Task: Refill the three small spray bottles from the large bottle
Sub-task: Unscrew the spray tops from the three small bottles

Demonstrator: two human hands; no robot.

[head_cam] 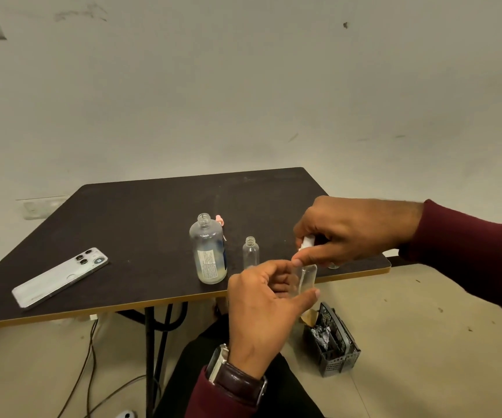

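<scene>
The large clear bottle (pixel 208 251) stands uncapped near the table's middle, with a label and a little pale liquid at its bottom. A small pink cap (pixel 220 219) lies just behind it. To its right stands one small clear bottle (pixel 250 252), open-necked. My left hand (pixel 266 306) grips a second small clear bottle (pixel 306 279) at the table's front edge. My right hand (pixel 352 233) pinches that bottle's white spray top (pixel 307 242) above its neck. A third small bottle (pixel 333 265) shows only its base under my right hand.
A white phone (pixel 59 277) lies face down on the dark table (pixel 141 212) at the left. On the floor to the right stands a grey slotted basket (pixel 332 342) holding crumpled scraps. Cables (pixel 89 357) trail under the table.
</scene>
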